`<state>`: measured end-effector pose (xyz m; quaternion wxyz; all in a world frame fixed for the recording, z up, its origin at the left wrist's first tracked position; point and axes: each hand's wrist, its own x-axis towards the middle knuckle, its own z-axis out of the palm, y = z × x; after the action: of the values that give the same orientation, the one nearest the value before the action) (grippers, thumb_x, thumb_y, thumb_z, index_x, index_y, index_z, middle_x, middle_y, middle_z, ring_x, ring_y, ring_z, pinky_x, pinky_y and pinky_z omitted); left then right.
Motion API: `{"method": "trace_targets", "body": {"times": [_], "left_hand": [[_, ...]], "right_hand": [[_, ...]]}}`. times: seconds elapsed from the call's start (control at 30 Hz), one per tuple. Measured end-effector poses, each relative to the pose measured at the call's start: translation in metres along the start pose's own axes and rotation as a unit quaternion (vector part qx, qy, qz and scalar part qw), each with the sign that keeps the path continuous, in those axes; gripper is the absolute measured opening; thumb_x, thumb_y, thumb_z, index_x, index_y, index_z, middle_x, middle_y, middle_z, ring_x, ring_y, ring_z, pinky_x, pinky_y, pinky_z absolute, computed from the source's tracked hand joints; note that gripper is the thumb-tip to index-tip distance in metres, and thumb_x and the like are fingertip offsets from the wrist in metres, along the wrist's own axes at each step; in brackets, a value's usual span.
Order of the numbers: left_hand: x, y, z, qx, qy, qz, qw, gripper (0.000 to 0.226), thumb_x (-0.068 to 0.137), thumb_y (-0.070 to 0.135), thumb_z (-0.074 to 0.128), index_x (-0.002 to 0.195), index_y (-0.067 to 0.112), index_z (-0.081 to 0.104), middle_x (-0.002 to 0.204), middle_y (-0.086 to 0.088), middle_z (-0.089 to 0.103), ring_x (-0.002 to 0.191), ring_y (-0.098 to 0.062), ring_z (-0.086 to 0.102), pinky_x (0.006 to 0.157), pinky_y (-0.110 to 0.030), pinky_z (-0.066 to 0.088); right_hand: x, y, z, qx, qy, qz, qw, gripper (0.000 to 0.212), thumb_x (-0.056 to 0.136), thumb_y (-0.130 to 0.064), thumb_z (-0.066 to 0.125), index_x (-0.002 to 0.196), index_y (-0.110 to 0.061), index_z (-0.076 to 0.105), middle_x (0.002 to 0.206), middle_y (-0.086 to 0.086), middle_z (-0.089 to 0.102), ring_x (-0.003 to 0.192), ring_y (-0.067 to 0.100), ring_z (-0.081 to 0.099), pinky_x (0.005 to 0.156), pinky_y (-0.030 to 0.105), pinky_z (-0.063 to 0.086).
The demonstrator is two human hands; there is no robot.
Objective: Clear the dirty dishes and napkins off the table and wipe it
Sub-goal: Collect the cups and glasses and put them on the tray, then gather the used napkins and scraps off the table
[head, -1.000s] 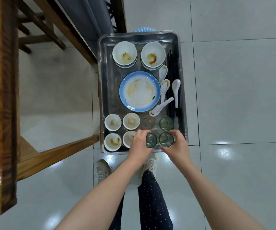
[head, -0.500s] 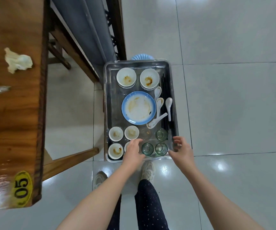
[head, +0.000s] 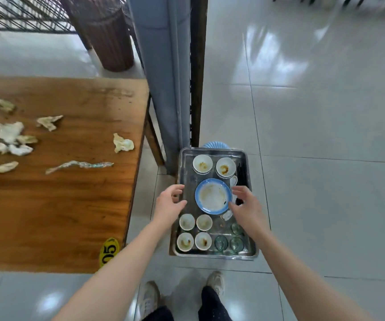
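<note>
Cleared-dish stage beside the brown rectangular wooden table (head: 71, 216). The tabletop carries no dishes; crumpled white paper napkins (head: 122, 142) lie scattered over its left and middle, a twisted clear plastic wrapper (head: 80, 165) lies among them, and smears mark the far right corner. A yellow oval label reading "05" (head: 109, 251) sits at the near right corner. To the table's right, apart from it, a rectangular stainless-steel tray (head: 210, 254) rests on a pale blue round stool (head: 215, 144) over the grey tiled floor. Inside the tray, the blue-rimmed white round plate (head: 212, 197), streaked with sauce, occupies the middle; two sauce-stained white bowls (head: 202, 164) stand side by side at the far end; four small white cups (head: 187, 221) form a square at the near left corner; small green-tinted glasses (head: 221, 242) stand at the near right. A white ceramic spoon (head: 233, 180) lies partly visible right of the plate. The left hand (head: 169, 205) hovers at the tray's left edge and the right hand (head: 247, 208) over its right side, both with fingers spread and loosely curved, holding nothing.
</note>
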<state>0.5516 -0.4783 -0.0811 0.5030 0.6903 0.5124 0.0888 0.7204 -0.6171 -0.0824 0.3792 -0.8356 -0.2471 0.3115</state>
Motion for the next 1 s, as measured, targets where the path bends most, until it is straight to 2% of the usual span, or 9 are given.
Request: {"method": "trace_targets", "body": {"times": [0.07,0.17,0.3,0.4,0.5,0.63,0.73,0.87,1.0], "left_hand": [[-0.003,0.009,-0.032,-0.002,0.028,0.019,0.999,0.042,0.085,0.007,0.069,0.124,0.02,0.059,0.11,0.004,0.063,0.101,-0.014,0.058,0.089,-0.027,0.049],[-0.01,0.013,-0.076,0.011,0.045,0.041,0.998,0.041,0.088,0.011,0.067,0.125,0.024,0.058,0.114,0.006,0.062,0.102,-0.011,0.057,0.075,-0.014,0.045],[-0.028,0.013,-0.132,0.017,0.093,0.043,0.995,0.04,0.089,0.014,0.067,0.126,0.025,0.057,0.116,0.006,0.06,0.099,-0.009,0.057,0.079,-0.018,0.05],[-0.043,0.004,-0.177,0.012,0.122,0.038,0.992,0.041,0.089,0.012,0.066,0.128,0.023,0.057,0.117,0.002,0.061,0.101,-0.012,0.058,0.08,-0.019,0.049],[-0.055,-0.01,-0.224,0.006,0.136,0.027,0.99,0.042,0.09,0.011,0.065,0.129,0.022,0.056,0.118,0.0,0.061,0.102,-0.014,0.058,0.079,-0.019,0.048],[-0.062,-0.037,-0.28,-0.015,0.147,0.017,0.989,0.042,0.09,0.009,0.064,0.13,0.023,0.057,0.115,0.002,0.06,0.1,-0.013,0.059,0.079,-0.021,0.05],[-0.059,-0.058,-0.307,-0.016,0.144,0.013,0.989,0.041,0.09,0.01,0.064,0.128,0.025,0.057,0.115,0.003,0.06,0.098,-0.011,0.058,0.075,-0.017,0.047],[-0.051,-0.085,-0.336,-0.021,0.132,0.005,0.991,0.042,0.09,0.011,0.065,0.128,0.027,0.057,0.111,0.005,0.059,0.094,-0.009,0.058,0.073,-0.017,0.05],[-0.042,-0.108,-0.352,-0.026,0.121,-0.008,0.992,0.038,0.09,0.012,0.065,0.125,0.027,0.059,0.11,0.006,0.061,0.094,-0.008,0.059,0.073,-0.019,0.051]], "right_hand": [[0.001,-0.03,0.003,-0.007,0.002,-0.024,1.0,0.037,0.085,-0.011,0.067,0.118,-0.024,0.056,0.111,-0.014,0.06,0.106,0.007,0.056,0.088,0.024,0.043],[0.001,-0.073,0.013,0.002,0.009,-0.058,0.998,0.035,0.084,-0.008,0.068,0.114,-0.024,0.058,0.109,-0.01,0.064,0.105,0.011,0.059,0.091,0.03,0.047],[-0.008,-0.123,0.042,-0.008,-0.021,-0.121,0.992,0.032,0.086,-0.01,0.067,0.114,-0.022,0.058,0.11,-0.005,0.063,0.097,0.01,0.059,0.069,0.009,0.04],[-0.02,-0.157,0.069,-0.032,-0.038,-0.143,0.988,0.035,0.087,-0.011,0.065,0.119,-0.02,0.057,0.112,-0.005,0.064,0.094,0.009,0.056,0.061,0.003,0.034],[-0.032,-0.185,0.097,-0.041,-0.045,-0.16,0.985,0.038,0.087,-0.011,0.065,0.123,-0.019,0.057,0.117,-0.002,0.065,0.098,0.012,0.056,0.067,0.013,0.039],[-0.045,-0.215,0.135,-0.032,-0.048,-0.159,0.986,0.037,0.088,-0.01,0.064,0.123,-0.017,0.056,0.12,0.004,0.064,0.105,0.016,0.057,0.084,0.025,0.043],[-0.055,-0.229,0.161,-0.044,-0.042,-0.167,0.984,0.036,0.088,-0.009,0.064,0.123,-0.015,0.057,0.12,0.005,0.064,0.111,0.018,0.057,0.086,0.023,0.042],[-0.065,-0.236,0.197,-0.057,-0.041,-0.15,0.986,0.037,0.088,-0.01,0.064,0.125,-0.015,0.056,0.119,0.003,0.063,0.105,0.013,0.055,0.082,0.02,0.041],[-0.062,-0.238,0.215,-0.077,-0.034,-0.139,0.987,0.037,0.088,-0.01,0.065,0.124,-0.015,0.057,0.119,0.003,0.062,0.108,0.014,0.056,0.077,0.016,0.041]]}}
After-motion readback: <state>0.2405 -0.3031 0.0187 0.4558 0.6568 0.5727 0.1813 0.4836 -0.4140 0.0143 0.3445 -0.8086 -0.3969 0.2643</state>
